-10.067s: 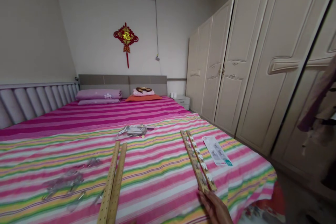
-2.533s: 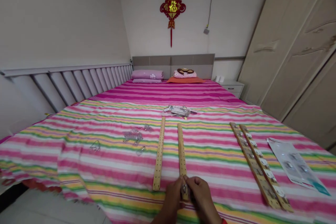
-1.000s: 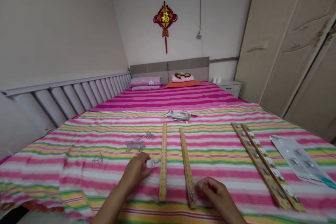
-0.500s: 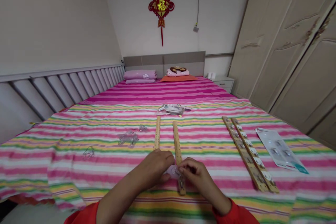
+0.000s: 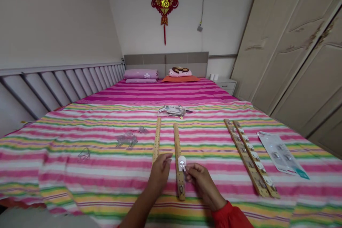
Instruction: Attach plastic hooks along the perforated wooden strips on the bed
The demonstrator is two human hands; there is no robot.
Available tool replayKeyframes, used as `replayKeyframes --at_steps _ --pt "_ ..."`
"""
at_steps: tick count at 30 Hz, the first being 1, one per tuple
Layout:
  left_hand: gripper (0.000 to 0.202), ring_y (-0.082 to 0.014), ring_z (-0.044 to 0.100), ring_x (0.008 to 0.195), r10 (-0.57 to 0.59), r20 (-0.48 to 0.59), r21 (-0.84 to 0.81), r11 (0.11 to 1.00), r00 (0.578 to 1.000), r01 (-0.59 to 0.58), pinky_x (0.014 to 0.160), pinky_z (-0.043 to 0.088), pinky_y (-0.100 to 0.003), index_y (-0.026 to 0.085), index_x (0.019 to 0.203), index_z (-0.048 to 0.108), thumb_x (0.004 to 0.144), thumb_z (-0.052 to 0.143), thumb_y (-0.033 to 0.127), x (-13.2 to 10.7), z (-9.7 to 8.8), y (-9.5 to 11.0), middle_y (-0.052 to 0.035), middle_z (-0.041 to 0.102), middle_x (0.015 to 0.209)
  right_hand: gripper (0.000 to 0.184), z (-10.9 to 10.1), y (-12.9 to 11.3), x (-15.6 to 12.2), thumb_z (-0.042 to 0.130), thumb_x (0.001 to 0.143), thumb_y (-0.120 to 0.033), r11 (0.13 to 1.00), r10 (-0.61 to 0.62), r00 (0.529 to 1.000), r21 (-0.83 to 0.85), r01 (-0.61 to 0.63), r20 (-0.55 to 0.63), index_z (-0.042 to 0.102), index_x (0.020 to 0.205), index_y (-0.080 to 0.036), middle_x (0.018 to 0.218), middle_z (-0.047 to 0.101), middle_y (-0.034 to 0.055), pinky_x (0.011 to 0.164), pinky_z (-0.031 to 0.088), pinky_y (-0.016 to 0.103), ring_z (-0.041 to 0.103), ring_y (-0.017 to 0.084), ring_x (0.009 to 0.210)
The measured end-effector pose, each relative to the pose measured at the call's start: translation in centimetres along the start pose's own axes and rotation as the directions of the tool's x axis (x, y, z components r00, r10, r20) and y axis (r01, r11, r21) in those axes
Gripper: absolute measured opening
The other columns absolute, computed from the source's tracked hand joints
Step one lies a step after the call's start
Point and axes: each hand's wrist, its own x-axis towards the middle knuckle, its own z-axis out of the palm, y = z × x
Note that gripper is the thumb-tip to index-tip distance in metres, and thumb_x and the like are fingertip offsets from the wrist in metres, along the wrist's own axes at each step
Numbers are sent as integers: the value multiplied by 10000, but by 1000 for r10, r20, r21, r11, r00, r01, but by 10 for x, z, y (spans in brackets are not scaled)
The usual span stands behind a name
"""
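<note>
Two bare wooden strips with rows of holes lie side by side on the striped bedspread (image 5: 80, 178). My right hand (image 5: 200, 182) pinches a small white hook (image 5: 182, 163) and holds it against the right strip (image 5: 178, 157), just above a metal hook fitted near that strip's near end (image 5: 181, 188). My left hand (image 5: 160, 171) rests on the near end of the left strip (image 5: 156, 140), fingers loosely curled, with nothing visible in it.
Two more strips fitted with several white hooks (image 5: 248, 153) lie to the right, beside a plastic package (image 5: 283, 154). Clear loose hooks (image 5: 127, 138) lie to the left, a heap of packaging (image 5: 172, 110) farther back. Wardrobe doors (image 5: 294, 42) stand on the right.
My left hand fetched a clear-white hook from the left and brought it to the right strip. My right hand now holds it there and my left hand has drawn back.
</note>
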Motion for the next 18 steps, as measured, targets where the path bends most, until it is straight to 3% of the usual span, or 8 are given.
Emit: replayKeyframes --at_steps 7,18 --pt "384 -205 566 1091 38 -29 74 997 999 -36 1007 427 -429 183 1083 626 807 364 130 -24 33 -32 -100 639 1110 219 -1 14 10 795 507 -290 999 49 999 6 -49 -20 641 552 -141 477 612 -8 409 358 202 495 78 390" --pt "456 -174 520 1106 -91 129 179 982 987 67 1005 413 -388 198 1207 540 851 289 65 -25 39 -31 -79 563 1131 179 0 18 14 757 514 -261 997 41 998 -57 -44 -54 622 517 -143 436 589 -18 381 334 198 473 73 360"
